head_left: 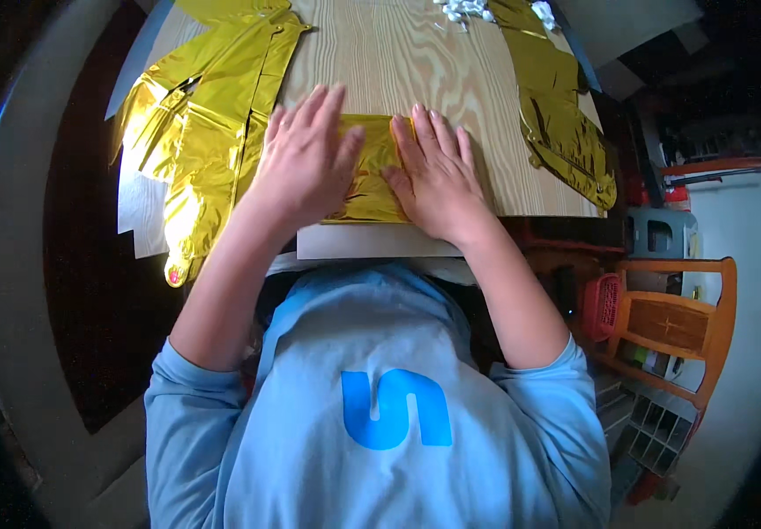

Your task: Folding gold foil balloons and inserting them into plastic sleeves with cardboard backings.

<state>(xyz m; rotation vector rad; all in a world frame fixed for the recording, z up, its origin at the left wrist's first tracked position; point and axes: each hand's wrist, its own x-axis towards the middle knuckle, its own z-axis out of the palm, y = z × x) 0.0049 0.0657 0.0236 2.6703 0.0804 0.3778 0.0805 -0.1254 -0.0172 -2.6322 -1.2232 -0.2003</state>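
A gold foil piece (pixel 372 192), folded into a flat rectangle, lies at the table's near edge. My right hand (pixel 440 183) rests flat on its right end, fingers stretched and slightly apart. Over its left end is my left hand (pixel 303 160), fingers spread and a little blurred; whether the palm touches the foil I cannot tell. Neither hand grips anything. To the left of my left hand, shiny gold foil balloons (pixel 217 97), flat and uninflated, overlap and hang past the table edge.
More flat gold foil (pixel 561 110) lies along the table's right side. Small white pieces (pixel 466 11) sit at the far edge of the wood-grain tabletop (pixel 358 53). To the right stand a wooden chair (pixel 723 322), a red basket (pixel 601 307) and a grey-blue plastic stool (pixel 682 231).
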